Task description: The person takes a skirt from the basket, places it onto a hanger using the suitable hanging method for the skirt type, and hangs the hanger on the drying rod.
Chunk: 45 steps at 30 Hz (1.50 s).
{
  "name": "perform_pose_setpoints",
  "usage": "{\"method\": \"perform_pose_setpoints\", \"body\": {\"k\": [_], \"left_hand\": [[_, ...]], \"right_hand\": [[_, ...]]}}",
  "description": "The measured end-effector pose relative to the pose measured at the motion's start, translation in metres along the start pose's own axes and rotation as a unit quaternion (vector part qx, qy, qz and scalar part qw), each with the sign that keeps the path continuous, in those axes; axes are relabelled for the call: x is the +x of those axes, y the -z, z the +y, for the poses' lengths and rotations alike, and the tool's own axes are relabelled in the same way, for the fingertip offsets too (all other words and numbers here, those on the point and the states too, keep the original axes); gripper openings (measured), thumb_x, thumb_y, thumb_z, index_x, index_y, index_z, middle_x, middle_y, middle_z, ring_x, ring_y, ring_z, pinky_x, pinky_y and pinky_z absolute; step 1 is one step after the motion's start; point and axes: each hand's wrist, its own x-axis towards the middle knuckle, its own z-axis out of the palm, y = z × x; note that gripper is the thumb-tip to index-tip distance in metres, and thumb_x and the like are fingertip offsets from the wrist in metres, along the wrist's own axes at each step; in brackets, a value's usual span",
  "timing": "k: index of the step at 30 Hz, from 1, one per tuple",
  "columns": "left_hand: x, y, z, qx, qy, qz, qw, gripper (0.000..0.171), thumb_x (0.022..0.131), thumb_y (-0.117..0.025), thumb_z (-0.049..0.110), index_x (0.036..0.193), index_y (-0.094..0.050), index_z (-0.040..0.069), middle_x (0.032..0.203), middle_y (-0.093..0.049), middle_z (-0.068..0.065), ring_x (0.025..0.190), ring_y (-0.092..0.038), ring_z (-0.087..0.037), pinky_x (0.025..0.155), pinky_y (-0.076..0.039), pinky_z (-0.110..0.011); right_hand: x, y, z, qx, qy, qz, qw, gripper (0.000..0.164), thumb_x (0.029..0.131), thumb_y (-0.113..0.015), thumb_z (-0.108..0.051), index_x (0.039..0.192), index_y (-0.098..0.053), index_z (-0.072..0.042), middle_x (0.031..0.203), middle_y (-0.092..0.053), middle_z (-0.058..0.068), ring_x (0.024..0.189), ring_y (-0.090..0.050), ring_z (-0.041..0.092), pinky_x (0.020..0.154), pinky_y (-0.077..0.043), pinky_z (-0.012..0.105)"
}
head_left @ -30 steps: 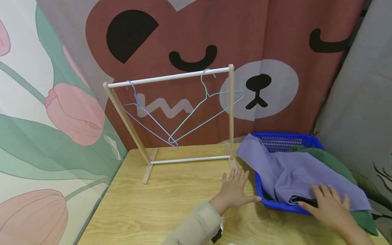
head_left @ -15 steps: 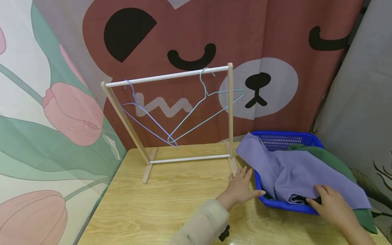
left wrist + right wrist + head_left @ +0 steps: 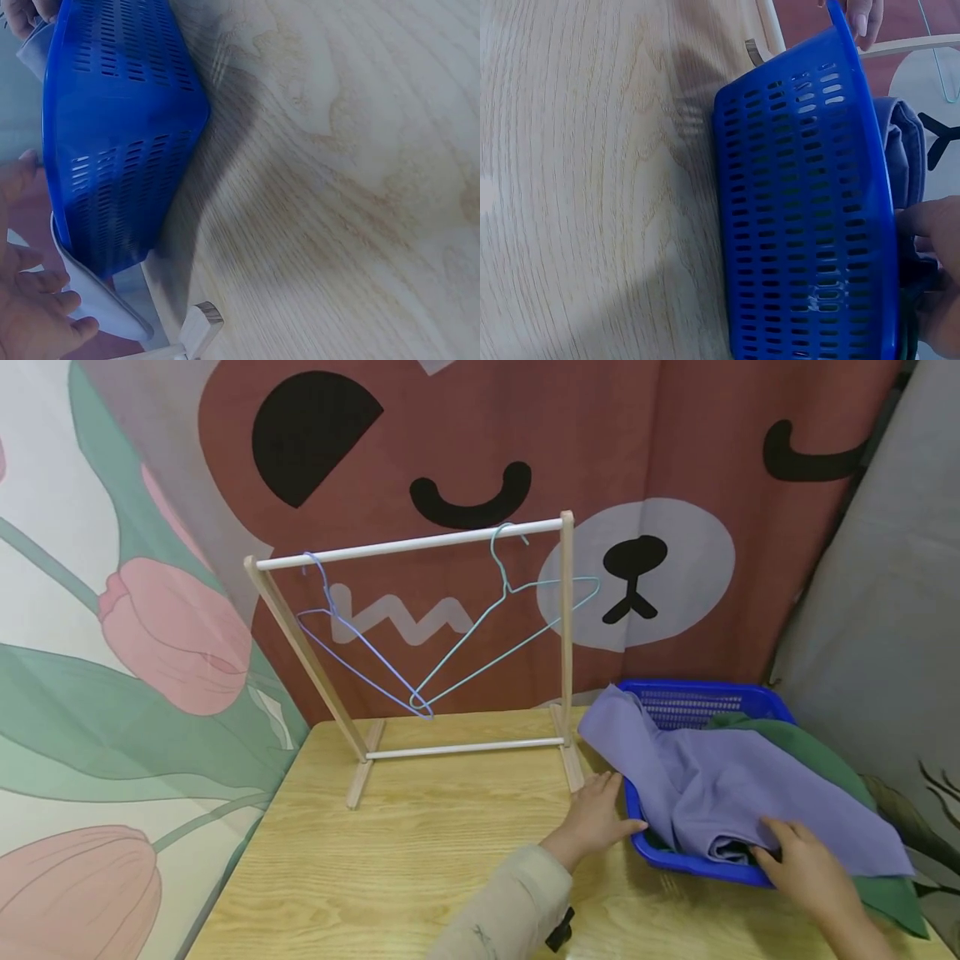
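Note:
A purple piece of clothing [image 3: 720, 785] lies bunched over the blue plastic basket [image 3: 701, 867], partly spilling over its rim. My right hand [image 3: 817, 872] pinches the cloth's rolled front edge between thumb and fingers; in the right wrist view, a dark fold shows between that hand's thumb and fingers [image 3: 930, 225]. Beside the basket's left side is my left hand [image 3: 596, 818], fingers extended and thumb [image 3: 21, 174] right at the rim. Green cloth [image 3: 798, 743] shows under the purple one and hangs out at the right.
On the wooden table [image 3: 360, 877] stands a small rack with a white top bar [image 3: 420, 545] and wooden posts. A blue-purple hanger [image 3: 367, 646] and a teal hanger [image 3: 465, 639] hang from it. Its right foot [image 3: 567, 760] is close to the basket. Printed curtains surround the table.
My left hand has moved right and closer to the basket, its spread fingers drawing together. My right hand's fingers have closed on the purple cloth's edge. The rack and hangers stay put.

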Motion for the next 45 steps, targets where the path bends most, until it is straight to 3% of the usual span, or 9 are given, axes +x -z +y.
{"method": "perform_pose_setpoints", "body": {"k": [4,9,17,23,28,33,38,42,45], "left_hand": [[0.004,-0.003,0.003,-0.008,-0.007,0.005,0.9999,0.071,0.076,-0.056,0.050,0.132,-0.032,0.012,0.131,-0.036,-0.003,0.121,-0.030,-0.018,0.096,-0.029,-0.034],[0.009,-0.005,0.006,0.013,-0.031,0.009,0.9994,0.069,0.076,-0.058,0.048,0.128,-0.037,0.008,0.127,-0.041,-0.002,0.118,-0.034,-0.014,0.096,-0.028,-0.026],[0.018,-0.010,0.011,-0.003,-0.013,0.011,0.9999,0.061,0.078,-0.058,0.044,0.124,-0.042,0.008,0.121,-0.045,-0.003,0.111,-0.041,-0.012,0.091,-0.032,-0.019],[0.022,-0.011,0.014,-0.032,0.007,0.019,0.9993,0.053,0.079,-0.059,0.037,0.123,-0.045,0.010,0.115,-0.049,-0.005,0.105,-0.046,-0.012,0.087,-0.035,-0.018],[0.026,-0.010,0.014,-0.029,0.009,0.030,0.9991,0.052,0.078,-0.061,0.035,0.122,-0.047,0.009,0.112,-0.050,-0.006,0.103,-0.047,-0.013,0.086,-0.035,-0.017],[0.030,-0.010,0.016,-0.017,0.010,0.065,0.9977,0.051,0.076,-0.065,0.033,0.117,-0.052,0.006,0.108,-0.050,-0.007,0.100,-0.048,-0.012,0.085,-0.035,-0.015],[0.032,-0.013,0.019,-0.052,0.021,0.123,0.9908,0.044,0.074,-0.066,0.021,0.111,-0.056,0.002,0.103,-0.051,-0.007,0.096,-0.050,-0.013,0.084,-0.036,-0.015],[0.032,-0.014,0.021,-0.091,0.015,0.183,0.9788,0.036,0.070,-0.066,0.011,0.104,-0.061,0.000,0.097,-0.053,-0.007,0.090,-0.053,-0.013,0.081,-0.038,-0.015],[0.034,-0.014,0.024,-0.157,0.028,0.214,0.9638,0.031,0.068,-0.064,0.003,0.099,-0.063,0.000,0.093,-0.056,-0.006,0.087,-0.054,-0.013,0.079,-0.040,-0.015]], "right_hand": [[-0.006,-0.004,-0.002,0.010,0.004,0.047,0.999,0.037,0.072,-0.062,-0.009,0.101,-0.051,0.012,0.093,-0.049,0.034,0.083,-0.045,0.051,0.064,-0.038,0.056],[-0.009,-0.008,-0.003,0.018,-0.002,0.074,0.997,0.034,0.072,-0.063,-0.008,0.100,-0.053,0.009,0.093,-0.051,0.032,0.082,-0.046,0.050,0.061,-0.038,0.055],[-0.010,-0.004,-0.003,0.031,-0.041,0.073,0.996,0.031,0.073,-0.062,-0.011,0.098,-0.056,0.007,0.095,-0.051,0.033,0.084,-0.045,0.051,0.060,-0.037,0.054],[-0.005,0.004,-0.002,0.013,-0.083,0.028,0.996,0.039,0.075,-0.062,-0.021,0.100,-0.054,0.008,0.097,-0.051,0.033,0.081,-0.048,0.050,0.055,-0.038,0.051],[-0.002,0.006,-0.003,0.010,-0.078,0.031,0.996,0.038,0.074,-0.063,-0.021,0.098,-0.056,0.007,0.096,-0.052,0.031,0.079,-0.049,0.049,0.055,-0.039,0.051],[-0.002,0.004,-0.004,0.009,-0.076,0.051,0.996,0.035,0.074,-0.063,-0.019,0.098,-0.057,0.006,0.097,-0.053,0.031,0.080,-0.049,0.048,0.056,-0.038,0.051],[-0.003,0.002,-0.004,0.014,-0.067,0.080,0.994,0.029,0.073,-0.061,-0.013,0.096,-0.058,0.005,0.095,-0.054,0.030,0.080,-0.049,0.048,0.057,-0.038,0.052],[-0.005,0.000,-0.006,0.018,-0.052,0.117,0.992,0.022,0.073,-0.059,-0.007,0.092,-0.060,0.004,0.092,-0.055,0.029,0.079,-0.049,0.049,0.055,-0.037,0.052],[-0.006,0.000,-0.007,0.021,-0.048,0.135,0.989,0.020,0.073,-0.057,-0.004,0.091,-0.060,0.004,0.091,-0.055,0.030,0.078,-0.049,0.050,0.055,-0.036,0.053]]}}
